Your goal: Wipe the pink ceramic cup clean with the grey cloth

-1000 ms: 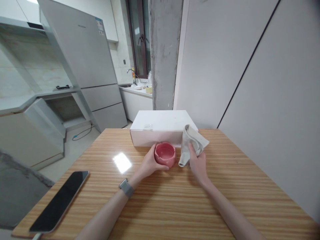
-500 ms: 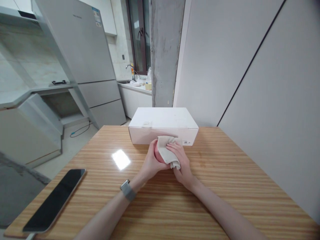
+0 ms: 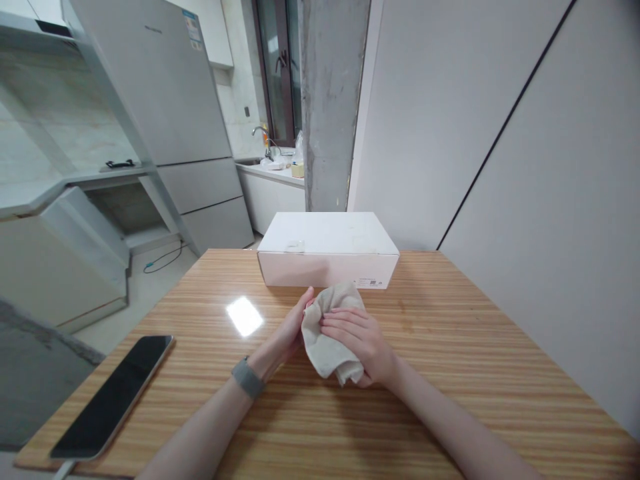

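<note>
The right hand (image 3: 363,340) lies flat over a beige cloth (image 3: 327,333), fingers spread and pressing it down, while the left hand (image 3: 293,330) cups something under the cloth from the side; what it grips is hidden by the fabric. Both hands and the cloth sit on the wooden tabletop (image 3: 450,360), just in front of a white box (image 3: 327,250).

The white box stands closed behind the hands, nearly touching the cloth's far edge. A small printed label sits low on the box's front face toward its right end, too small to read. A strip of clear tape shows on the lid near the front edge. Well to the left of the box, close to the tabletop's near-left edge, a black phone (image 3: 113,397) lies face up with a dark screen. A grey watch (image 3: 247,378) is on the left wrist. Beyond the box rise a concrete pillar (image 3: 330,100) and, further left, a grey fridge (image 3: 165,113) with a blue sticker near its top, the print illegible.
</note>
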`<act>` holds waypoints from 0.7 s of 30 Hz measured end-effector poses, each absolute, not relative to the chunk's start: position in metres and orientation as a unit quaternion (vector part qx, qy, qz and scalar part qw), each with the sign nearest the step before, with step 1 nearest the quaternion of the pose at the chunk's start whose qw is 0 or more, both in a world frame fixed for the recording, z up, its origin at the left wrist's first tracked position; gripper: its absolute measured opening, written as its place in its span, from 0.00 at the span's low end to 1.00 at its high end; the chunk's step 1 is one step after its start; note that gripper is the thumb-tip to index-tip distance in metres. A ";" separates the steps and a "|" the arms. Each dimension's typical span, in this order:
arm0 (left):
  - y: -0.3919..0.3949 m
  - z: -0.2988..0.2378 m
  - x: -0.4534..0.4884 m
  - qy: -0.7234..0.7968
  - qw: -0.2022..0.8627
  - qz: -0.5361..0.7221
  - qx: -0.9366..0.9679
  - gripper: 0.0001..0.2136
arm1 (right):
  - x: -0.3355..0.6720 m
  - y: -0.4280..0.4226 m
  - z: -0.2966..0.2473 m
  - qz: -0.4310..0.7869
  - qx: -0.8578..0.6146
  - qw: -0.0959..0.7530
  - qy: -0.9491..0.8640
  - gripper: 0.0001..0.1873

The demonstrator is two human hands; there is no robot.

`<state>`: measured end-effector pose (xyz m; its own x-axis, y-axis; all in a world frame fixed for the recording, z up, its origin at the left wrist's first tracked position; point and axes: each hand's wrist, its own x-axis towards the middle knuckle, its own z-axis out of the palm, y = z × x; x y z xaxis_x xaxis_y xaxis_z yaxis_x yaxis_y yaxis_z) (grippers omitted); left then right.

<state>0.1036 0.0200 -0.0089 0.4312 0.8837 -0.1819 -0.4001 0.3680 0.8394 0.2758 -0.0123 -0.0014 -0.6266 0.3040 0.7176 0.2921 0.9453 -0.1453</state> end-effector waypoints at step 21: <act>0.013 0.001 0.093 0.372 0.678 0.422 0.473 0.19 | 0.265 -0.019 0.011 -0.043 -0.230 0.271 -0.934 0.22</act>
